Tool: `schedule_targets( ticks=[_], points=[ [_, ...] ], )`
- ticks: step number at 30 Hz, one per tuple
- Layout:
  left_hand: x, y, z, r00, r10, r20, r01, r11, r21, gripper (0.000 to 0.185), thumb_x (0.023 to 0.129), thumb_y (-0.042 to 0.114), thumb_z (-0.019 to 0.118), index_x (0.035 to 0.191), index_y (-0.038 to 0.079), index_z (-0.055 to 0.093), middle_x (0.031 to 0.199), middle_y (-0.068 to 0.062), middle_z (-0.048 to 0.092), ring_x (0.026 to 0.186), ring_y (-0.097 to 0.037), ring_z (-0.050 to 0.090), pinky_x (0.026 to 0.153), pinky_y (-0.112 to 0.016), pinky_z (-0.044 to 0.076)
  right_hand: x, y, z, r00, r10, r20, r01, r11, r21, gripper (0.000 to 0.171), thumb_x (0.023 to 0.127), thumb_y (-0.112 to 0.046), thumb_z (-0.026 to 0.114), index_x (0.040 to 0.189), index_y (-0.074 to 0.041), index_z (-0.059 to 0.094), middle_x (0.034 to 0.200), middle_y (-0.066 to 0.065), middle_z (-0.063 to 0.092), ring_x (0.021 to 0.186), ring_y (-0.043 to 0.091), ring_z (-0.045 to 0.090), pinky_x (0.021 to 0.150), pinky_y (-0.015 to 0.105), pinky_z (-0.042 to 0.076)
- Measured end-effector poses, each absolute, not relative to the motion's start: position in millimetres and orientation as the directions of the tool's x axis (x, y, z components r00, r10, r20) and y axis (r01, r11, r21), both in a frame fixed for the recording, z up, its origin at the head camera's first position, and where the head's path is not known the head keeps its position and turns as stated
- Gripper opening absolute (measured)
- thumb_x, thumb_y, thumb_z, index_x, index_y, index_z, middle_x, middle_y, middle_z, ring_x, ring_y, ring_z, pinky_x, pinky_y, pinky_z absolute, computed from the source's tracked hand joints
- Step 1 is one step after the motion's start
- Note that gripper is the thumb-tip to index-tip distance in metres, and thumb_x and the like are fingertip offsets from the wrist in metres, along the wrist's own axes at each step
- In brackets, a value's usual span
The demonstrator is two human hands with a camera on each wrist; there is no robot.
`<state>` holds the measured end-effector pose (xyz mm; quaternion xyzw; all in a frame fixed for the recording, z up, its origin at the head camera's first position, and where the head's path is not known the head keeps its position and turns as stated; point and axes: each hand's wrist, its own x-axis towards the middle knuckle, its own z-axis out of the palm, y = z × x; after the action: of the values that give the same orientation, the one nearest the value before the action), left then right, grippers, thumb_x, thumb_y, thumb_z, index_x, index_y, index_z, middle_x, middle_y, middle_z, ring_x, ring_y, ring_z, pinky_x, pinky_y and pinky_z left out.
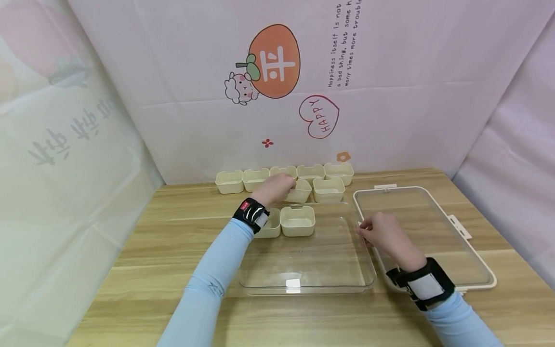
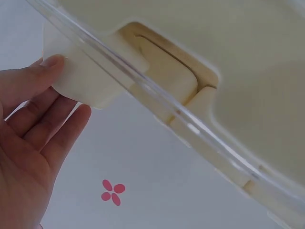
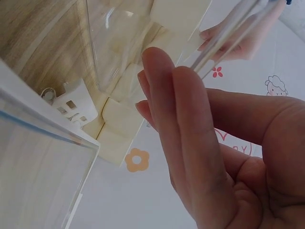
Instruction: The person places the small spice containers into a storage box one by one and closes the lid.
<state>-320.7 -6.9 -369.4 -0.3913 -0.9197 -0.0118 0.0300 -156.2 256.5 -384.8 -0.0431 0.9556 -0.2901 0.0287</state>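
Fingers of left hand [image 1: 275, 189] hide tilted cream cup's [image 1: 300, 192] near side.

Left hand [image 1: 276, 188] reaches forward, grip curled (right hand [image 1: 381, 232] rests, fingers straight).

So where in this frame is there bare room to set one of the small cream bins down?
Inside the clear tray, the floor in front of the two seated bins is bare. The wooden table left of the tray is bare too. It is crowded along the back wall, where the row of cream bins sits and the left hand has its grip on one.
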Motion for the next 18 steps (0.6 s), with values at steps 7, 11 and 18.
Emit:
schedule_targets(
  ticks=[7, 11, 18],
  points=[
    [-316.2, -8.5, -363.5, -0.702, 0.706, 0.094, 0.708, 0.706, -0.012, 0.026, 0.081, -0.01, 0.051, 0.071, 0.013, 0.051, 0.068, 0.001, 0.041, 0.064, -0.011, 0.038, 0.055, -0.022, 0.026, -155.7, 255.1, -386.4, -0.996, -0.091, -0.024, -0.062, 0.821, -0.567, 0.016, 0.086, -0.009, 0.063, 0.088, 0.005, 0.07, 0.072, 0.011, 0.069, 0.057, 0.017, 0.064, 0.052, 0.026, 0.046],
    [-313.6, -8.9, -361.1, -0.702, 0.705, 0.104, 0.707, 0.707, -0.018, 0.028, 0.081, -0.011, 0.05, 0.068, 0.014, 0.046, 0.067, 0.001, 0.036, 0.062, -0.011, 0.036, 0.054, -0.022, 0.023, -155.7, 255.0, -386.3, -0.995, -0.094, -0.015, -0.069, 0.822, -0.565, 0.015, 0.086, -0.009, 0.063, 0.087, 0.005, 0.07, 0.071, 0.011, 0.069, 0.056, 0.017, 0.064, 0.052, 0.026, 0.046],
    [-308.2, -9.7, -355.6, -0.696, 0.708, 0.121, 0.712, 0.702, -0.013, 0.022, 0.083, -0.008, 0.051, 0.075, 0.011, 0.059, 0.069, 0.001, 0.044, 0.064, -0.011, 0.041, 0.054, -0.022, 0.029, -156.2, 255.1, -386.9, -0.995, -0.092, -0.026, -0.061, 0.822, -0.567, 0.016, 0.087, -0.009, 0.063, 0.087, 0.005, 0.07, 0.069, 0.009, 0.069, 0.057, 0.017, 0.064, 0.052, 0.026, 0.046]
  ],
)
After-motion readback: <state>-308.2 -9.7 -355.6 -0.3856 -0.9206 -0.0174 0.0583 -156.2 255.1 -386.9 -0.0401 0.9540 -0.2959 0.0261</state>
